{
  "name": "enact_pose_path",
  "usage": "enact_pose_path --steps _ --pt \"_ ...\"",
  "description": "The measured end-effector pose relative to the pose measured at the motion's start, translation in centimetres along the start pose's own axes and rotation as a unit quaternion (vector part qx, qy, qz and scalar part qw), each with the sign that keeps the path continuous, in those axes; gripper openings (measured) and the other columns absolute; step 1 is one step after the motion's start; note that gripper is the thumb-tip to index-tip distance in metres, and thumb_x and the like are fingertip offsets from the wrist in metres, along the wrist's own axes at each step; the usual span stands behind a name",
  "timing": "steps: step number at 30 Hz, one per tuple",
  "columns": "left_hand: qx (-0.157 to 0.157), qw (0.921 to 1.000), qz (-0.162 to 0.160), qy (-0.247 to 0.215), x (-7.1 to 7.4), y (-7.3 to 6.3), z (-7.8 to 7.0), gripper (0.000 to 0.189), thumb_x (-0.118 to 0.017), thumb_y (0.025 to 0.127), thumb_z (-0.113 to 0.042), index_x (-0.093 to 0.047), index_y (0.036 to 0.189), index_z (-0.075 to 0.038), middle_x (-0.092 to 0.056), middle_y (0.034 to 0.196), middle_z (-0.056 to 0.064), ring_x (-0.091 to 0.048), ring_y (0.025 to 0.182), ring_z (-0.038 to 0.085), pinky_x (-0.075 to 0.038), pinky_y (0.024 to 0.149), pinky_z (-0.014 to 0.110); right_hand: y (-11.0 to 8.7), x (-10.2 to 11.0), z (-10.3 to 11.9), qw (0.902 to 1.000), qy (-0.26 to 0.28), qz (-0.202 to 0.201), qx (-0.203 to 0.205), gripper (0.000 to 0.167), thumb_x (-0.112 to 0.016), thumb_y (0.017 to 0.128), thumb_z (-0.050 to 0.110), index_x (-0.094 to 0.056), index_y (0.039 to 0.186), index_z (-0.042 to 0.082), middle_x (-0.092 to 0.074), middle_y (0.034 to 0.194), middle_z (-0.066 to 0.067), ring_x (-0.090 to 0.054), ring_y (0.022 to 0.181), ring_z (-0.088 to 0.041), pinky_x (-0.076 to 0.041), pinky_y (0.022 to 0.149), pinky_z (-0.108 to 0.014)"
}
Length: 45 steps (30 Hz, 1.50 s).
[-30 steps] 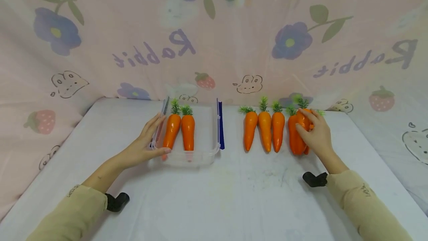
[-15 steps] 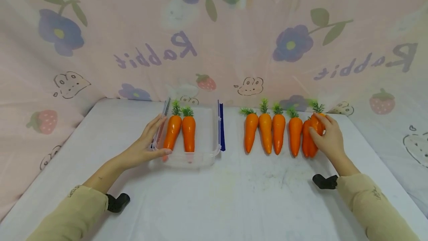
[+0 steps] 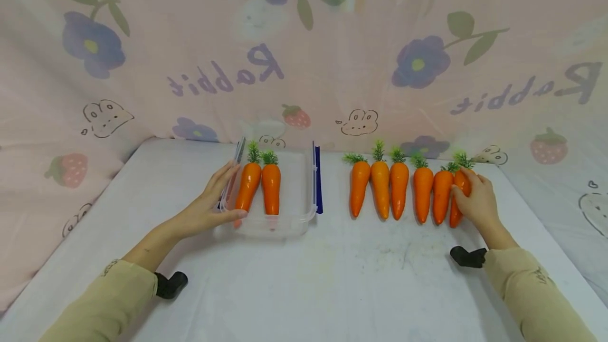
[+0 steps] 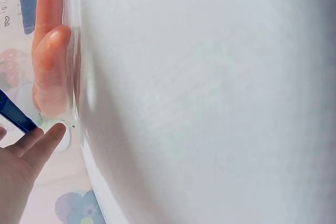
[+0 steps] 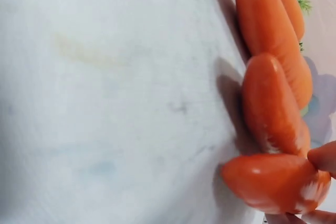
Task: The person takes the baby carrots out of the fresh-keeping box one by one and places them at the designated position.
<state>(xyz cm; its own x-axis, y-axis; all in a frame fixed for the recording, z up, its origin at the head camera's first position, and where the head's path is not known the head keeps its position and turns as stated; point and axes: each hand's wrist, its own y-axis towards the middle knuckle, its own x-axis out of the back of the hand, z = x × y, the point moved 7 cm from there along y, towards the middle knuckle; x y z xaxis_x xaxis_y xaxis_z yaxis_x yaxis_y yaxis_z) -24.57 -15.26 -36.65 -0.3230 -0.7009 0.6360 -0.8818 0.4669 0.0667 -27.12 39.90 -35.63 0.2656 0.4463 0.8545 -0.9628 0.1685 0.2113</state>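
Observation:
My right hand pinches the last carrot at the right end of a row, thumb on its left side. In the right wrist view this carrot lies on the white surface, its tip beside a neighbouring carrot. My left hand rests against a clear plastic box, fingers straight along its left side and thumb at the front corner. Two carrots with green tops lie inside the box, toward its left. Through the box wall, the left wrist view shows a carrot and fingertips beside a blue strip.
More orange carrots lie side by side between the box and my right hand, green tops toward the back. A blue flap stands along the box's right side. Behind the white table hangs a printed cloth.
My right hand has moved right, spreading the bunched carrots. Two now lie separately to the left of the one it pinches. The left hand stays at the box.

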Motion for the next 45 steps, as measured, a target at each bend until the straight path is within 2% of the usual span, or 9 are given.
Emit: enact_pose_path --steps 7,11,14,17,21,31,37,43,45 --pt "-0.004 1.0000 -0.002 0.003 0.2 0.1 -0.3 0.096 -0.070 0.087 -0.033 -0.003 0.155 -0.031 0.011 0.161 0.002 -0.004 0.145 0.043 -0.017 0.101 0.078 0.2 -0.3 -0.4 0.9996 -0.025 0.009 0.004 0.049 -0.043 0.098 0.012 -0.033 0.140 -0.010 -0.034 0.126 -0.051 -0.032 0.116 -0.063 -0.029 0.097 -0.071" --pt "-0.011 0.9999 -0.004 0.007 0.2 0.1 -0.4 0.096 -0.070 0.087 -0.033 -0.004 0.155 -0.028 0.010 0.161 0.005 -0.004 0.145 0.044 -0.017 0.100 0.078 0.3 -0.8 -0.4 0.9990 -0.034 0.024 0.019 0.050 -0.042 0.099 0.013 -0.032 0.141 -0.012 -0.046 0.114 -0.046 -0.045 0.101 -0.058 -0.037 0.087 -0.067" --pt "-0.012 0.9999 -0.005 0.008 0.3 0.1 -0.3 0.095 -0.070 0.087 -0.032 -0.004 0.155 -0.028 0.010 0.161 0.005 -0.003 0.145 0.044 -0.016 0.100 0.078 0.5 -1.1 0.0 0.9985 -0.027 0.037 0.030 0.051 -0.040 0.100 0.015 -0.030 0.141 -0.014 -0.050 0.106 -0.044 -0.048 0.092 -0.053 -0.040 0.080 -0.064" --pt "-0.007 0.9999 -0.006 0.005 0.3 0.0 -0.3 0.096 -0.070 0.087 -0.033 -0.004 0.155 -0.029 0.010 0.161 0.004 -0.003 0.145 0.043 -0.016 0.100 0.078 0.6 -1.5 0.3 0.9978 -0.021 0.052 0.036 0.054 -0.038 0.101 0.019 -0.028 0.142 -0.015 -0.047 0.116 -0.045 -0.046 0.101 -0.057 -0.038 0.086 -0.066" --pt "-0.001 1.0000 -0.003 0.001 0.1 -0.1 -0.2 0.096 -0.071 0.086 -0.033 -0.003 0.155 -0.032 0.011 0.161 0.003 -0.003 0.145 0.044 -0.016 0.100 0.079 0.6 -1.8 0.4 0.9970 -0.025 0.064 0.034 0.056 -0.038 0.101 0.021 -0.026 0.143 -0.015 -0.037 0.129 -0.047 -0.037 0.116 -0.062 -0.031 0.097 -0.069" --pt "-0.008 1.0000 -0.003 0.005 0.1 -0.1 -0.3 0.096 -0.071 0.086 -0.034 -0.005 0.155 -0.026 0.010 0.161 0.006 -0.004 0.145 0.045 -0.016 0.099 0.079 0.4 -1.4 0.1 0.9976 -0.036 0.059 0.000 0.056 -0.035 0.101 0.025 -0.026 0.143 -0.011 -0.032 0.129 -0.050 -0.028 0.122 -0.063 -0.026 0.100 -0.071" --pt "-0.001 1.0000 -0.002 0.005 0.1 -0.1 -0.3 0.096 -0.071 0.086 -0.034 -0.004 0.155 -0.031 0.011 0.161 0.003 -0.004 0.145 0.044 -0.016 0.100 0.079 0.8 -0.3 0.9 0.9993 -0.015 0.030 -0.017 0.058 -0.034 0.101 0.028 -0.025 0.146 -0.009 -0.022 0.137 -0.050 -0.022 0.128 -0.064 -0.021 0.104 -0.071" --pt "-0.002 1.0000 -0.004 0.008 0.1 0.0 -0.2 0.096 -0.071 0.086 -0.034 -0.003 0.155 -0.029 0.011 0.161 0.004 -0.003 0.145 0.044 -0.016 0.100 0.078 1.1 0.6 3.5 0.9997 0.021 -0.012 0.006 0.056 -0.038 0.100 0.025 -0.029 0.146 -0.006 -0.017 0.144 -0.046 -0.021 0.130 -0.063 -0.020 0.105 -0.071" --pt "-0.004 0.9999 -0.003 0.010 0.1 0.0 -0.1 0.096 -0.070 0.086 -0.034 -0.003 0.155 -0.028 0.011 0.161 0.004 -0.004 0.145 0.045 -0.016 0.100 0.079 1.1 0.7 4.3 0.9993 0.033 -0.015 0.011 0.056 -0.039 0.100 0.025 -0.030 0.147 -0.004 -0.016 0.146 -0.044 -0.019 0.132 -0.062 -0.018 0.106 -0.071"
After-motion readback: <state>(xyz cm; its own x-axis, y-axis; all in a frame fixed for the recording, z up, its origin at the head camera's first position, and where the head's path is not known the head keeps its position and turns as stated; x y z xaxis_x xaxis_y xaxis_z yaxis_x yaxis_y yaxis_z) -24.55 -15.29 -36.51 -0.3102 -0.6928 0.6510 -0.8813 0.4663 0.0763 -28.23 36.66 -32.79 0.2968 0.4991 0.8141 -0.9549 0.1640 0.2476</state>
